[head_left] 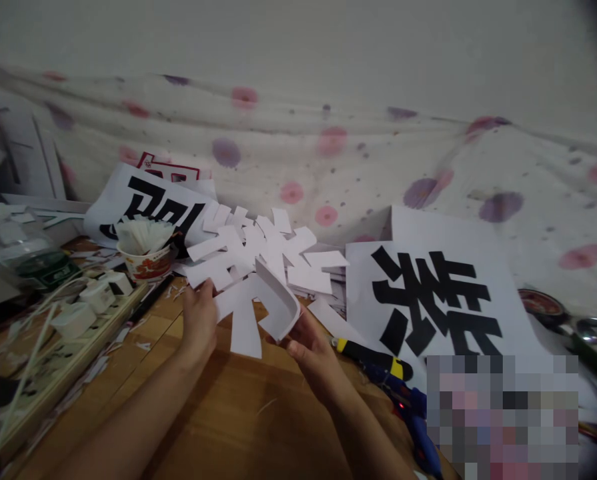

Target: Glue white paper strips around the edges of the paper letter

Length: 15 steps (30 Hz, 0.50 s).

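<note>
- So both hands are on one white cut-out piece (pixel 247 320), held up just over the near part of the wooden table (pixel 218 420), between the two arms.
- Left hand (pixel 199 317): fingers closed on the piece's left edge.
- Right hand (pixel 312 350): thumb and fingers around the right side, right by the curved upright strip (pixel 283 303).
- More white cut-out shapes (pixel 251 243) sit right behind it; honestly can't tell where one ends and the next starts.
- Right side: yellow-and-black tool (pixel 373 357), blue glue gun (pixel 418 427) with a red light on, and a sheet with a bold black character (pixel 361 293).
- Left side: power strip (pixel 38 400) full of plugs, plus a paper bowl (pixel 145 267) stuffed with pale strips.
</note>
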Tool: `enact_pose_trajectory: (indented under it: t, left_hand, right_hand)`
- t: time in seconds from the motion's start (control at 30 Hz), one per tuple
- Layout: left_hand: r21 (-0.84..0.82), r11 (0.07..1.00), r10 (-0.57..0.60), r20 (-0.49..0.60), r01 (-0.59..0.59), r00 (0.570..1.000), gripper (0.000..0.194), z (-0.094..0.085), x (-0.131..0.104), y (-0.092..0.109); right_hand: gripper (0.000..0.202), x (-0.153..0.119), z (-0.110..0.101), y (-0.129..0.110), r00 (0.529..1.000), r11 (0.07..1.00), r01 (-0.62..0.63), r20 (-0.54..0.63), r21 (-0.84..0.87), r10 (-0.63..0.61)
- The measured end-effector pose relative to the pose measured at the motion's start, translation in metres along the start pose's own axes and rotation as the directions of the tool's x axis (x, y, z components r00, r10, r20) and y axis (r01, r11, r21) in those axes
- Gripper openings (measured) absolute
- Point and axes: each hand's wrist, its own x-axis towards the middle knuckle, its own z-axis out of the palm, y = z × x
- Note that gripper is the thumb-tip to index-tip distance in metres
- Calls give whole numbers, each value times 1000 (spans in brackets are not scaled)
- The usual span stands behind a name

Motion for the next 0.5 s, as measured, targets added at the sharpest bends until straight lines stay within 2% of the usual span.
enact_pose_trajectory:
  t: [0.13, 0.23, 0.33, 0.4, 0.43, 0.5]
  left_hand:
    - [40, 999, 26, -47, -24, 999, 14, -11, 0, 2]
    - [87, 994, 64, -63, -58, 996, 14, -31, -7, -3]
    - [205, 976, 93, -63, -78, 994, 15, -54, -12, -8]
    - [300, 953, 53, -46, -36, 998, 15, -68, -11, -8]
    - [349, 937, -12, -6, 13, 1000, 17, -75, -9, -6]
    - [454, 883, -186, 112, 116, 976, 25, -86, -3, 1]
  right_hand:
    - [75, -2, 3, 6, 999, 997, -33, -22, -74, 31]
    - [76, -5, 9, 13, 992, 988, -124, -10, -91, 124]
    - [75, -8, 11, 20, 981, 978, -186, 35, -91, 190]
    - [71, -7, 10, 24, 978, 977, -197, 49, -86, 202]
    - [68, -6, 8, 26, 978, 977, -197, 52, -77, 202]
    - [60, -3, 3, 28, 979, 980, -194, 51, -39, 196]
